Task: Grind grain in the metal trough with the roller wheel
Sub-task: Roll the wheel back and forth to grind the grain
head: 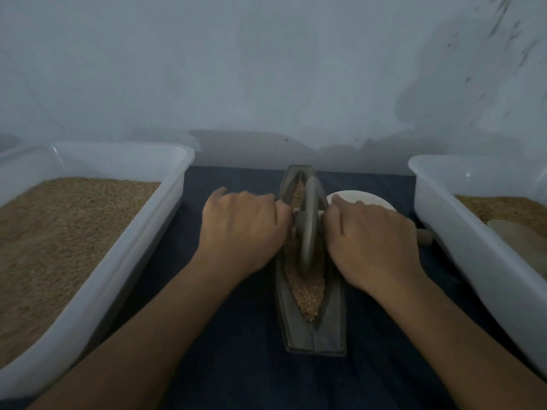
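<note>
No writing shows anywhere: the metal trough (313,327), holding grain (307,294), lies on the desk (231,365), with the left hand (239,229) and right hand (370,241) gripping either side of the roller wheel (307,223) standing in it.

Two bare forearms reach in from the near edge, with no sleeves, watch, rings or gloves visible on them. The left hand (241,232) and the right hand (370,241) are bare, their knuckles and finger outlines softened by blur.
</note>
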The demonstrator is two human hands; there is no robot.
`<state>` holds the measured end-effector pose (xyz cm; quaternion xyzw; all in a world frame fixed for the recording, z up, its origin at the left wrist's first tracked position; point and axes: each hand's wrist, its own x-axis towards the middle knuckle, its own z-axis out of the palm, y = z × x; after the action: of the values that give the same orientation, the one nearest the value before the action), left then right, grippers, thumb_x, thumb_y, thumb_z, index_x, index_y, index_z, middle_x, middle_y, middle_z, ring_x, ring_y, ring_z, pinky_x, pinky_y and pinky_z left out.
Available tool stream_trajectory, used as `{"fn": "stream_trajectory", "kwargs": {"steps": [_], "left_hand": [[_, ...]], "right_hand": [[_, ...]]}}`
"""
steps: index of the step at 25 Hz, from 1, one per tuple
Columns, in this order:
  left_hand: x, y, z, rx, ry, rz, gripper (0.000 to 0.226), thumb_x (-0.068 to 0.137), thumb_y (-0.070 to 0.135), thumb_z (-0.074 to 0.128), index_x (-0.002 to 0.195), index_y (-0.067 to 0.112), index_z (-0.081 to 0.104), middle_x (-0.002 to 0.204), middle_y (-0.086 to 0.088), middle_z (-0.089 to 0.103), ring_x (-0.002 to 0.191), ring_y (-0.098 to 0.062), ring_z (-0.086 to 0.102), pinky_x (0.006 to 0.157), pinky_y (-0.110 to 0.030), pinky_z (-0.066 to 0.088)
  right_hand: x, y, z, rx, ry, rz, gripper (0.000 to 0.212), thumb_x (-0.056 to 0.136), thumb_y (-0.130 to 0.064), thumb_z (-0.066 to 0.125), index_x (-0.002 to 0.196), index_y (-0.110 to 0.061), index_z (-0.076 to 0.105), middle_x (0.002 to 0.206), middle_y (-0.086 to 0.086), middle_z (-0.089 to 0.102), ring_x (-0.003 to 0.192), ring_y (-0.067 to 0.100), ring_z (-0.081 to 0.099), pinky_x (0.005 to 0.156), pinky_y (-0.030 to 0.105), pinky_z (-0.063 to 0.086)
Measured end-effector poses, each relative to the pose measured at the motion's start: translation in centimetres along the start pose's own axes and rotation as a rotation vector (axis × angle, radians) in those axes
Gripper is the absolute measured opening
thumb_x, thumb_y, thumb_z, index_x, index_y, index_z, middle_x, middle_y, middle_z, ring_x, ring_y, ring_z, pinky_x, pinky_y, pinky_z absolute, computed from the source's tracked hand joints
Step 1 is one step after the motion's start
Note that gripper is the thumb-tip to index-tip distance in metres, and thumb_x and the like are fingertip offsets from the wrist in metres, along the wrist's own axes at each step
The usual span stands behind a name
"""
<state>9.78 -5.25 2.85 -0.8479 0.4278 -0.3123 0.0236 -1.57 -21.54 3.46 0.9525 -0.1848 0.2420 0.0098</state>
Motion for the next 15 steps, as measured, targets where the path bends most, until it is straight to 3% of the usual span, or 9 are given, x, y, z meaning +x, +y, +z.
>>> {"fn": "stream_trajectory", "kwargs": {"steps": [2,4,6,9,12,15], "left_hand": [[-2.0,0.5,-0.4,0.000,-0.018,-0.004,0.028,0.098,0.018,0.047,0.069,0.019,0.049,0.078,-0.007,0.069,0.058,-0.029,0.062,0.083,-0.056,0.054],[-3.1,0.8,-0.8,-0.033,0.005,-0.013,0.035,0.100,0.020,0.032,0.071,0.019,0.050,0.090,-0.011,0.074,0.062,-0.031,0.065,0.082,-0.055,0.053],[-2.9,0.6,-0.5,-0.064,0.035,-0.022,0.033,0.101,0.020,0.036,0.071,0.017,0.050,0.088,-0.011,0.073,0.059,-0.030,0.063,0.073,-0.049,0.054],[-0.2,-0.2,0.4,-0.068,-0.037,-0.015,0.025,0.102,0.019,0.047,0.078,0.014,0.051,0.079,-0.007,0.065,0.062,-0.030,0.061,0.059,-0.037,0.043],[4.9,-1.7,2.2,-0.255,-0.285,-0.274,0.042,0.098,0.044,0.024,0.092,0.023,0.060,0.102,-0.006,0.066,0.092,-0.034,0.063,0.072,-0.040,0.037],[8.1,-2.6,3.9,-0.375,-0.427,-0.403,0.053,0.092,0.052,0.024,0.105,0.023,0.066,0.119,-0.010,0.065,0.104,-0.034,0.060,0.079,-0.042,0.034]], "right_hand": [[-1.6,-0.5,-0.7,0.002,0.040,-0.031,0.051,0.100,-0.045,0.009,0.085,-0.026,0.054,0.071,-0.009,0.049,0.065,0.013,0.044,0.080,0.039,0.046],[-2.3,-0.8,-1.1,-0.014,0.081,-0.055,0.051,0.102,-0.043,0.015,0.094,-0.024,0.062,0.075,-0.007,0.055,0.071,0.015,0.049,0.093,0.041,0.047],[-1.9,-0.8,-1.3,-0.023,0.070,-0.065,0.055,0.101,-0.045,0.014,0.092,-0.023,0.063,0.074,-0.007,0.057,0.069,0.014,0.052,0.083,0.039,0.048],[1.1,-0.3,-0.5,-0.031,-0.023,-0.019,0.064,0.095,-0.052,0.003,0.068,-0.024,0.053,0.064,-0.004,0.052,0.058,0.016,0.049,0.059,0.034,0.037],[6.1,0.4,1.4,-0.047,-0.104,0.053,0.060,0.103,-0.054,0.015,0.066,-0.023,0.051,0.068,-0.001,0.050,0.058,0.017,0.038,0.061,0.036,0.029],[9.7,0.8,2.6,-0.012,-0.130,0.090,0.061,0.106,-0.055,0.022,0.070,-0.021,0.057,0.070,-0.001,0.053,0.061,0.015,0.042,0.057,0.034,0.025]]}}
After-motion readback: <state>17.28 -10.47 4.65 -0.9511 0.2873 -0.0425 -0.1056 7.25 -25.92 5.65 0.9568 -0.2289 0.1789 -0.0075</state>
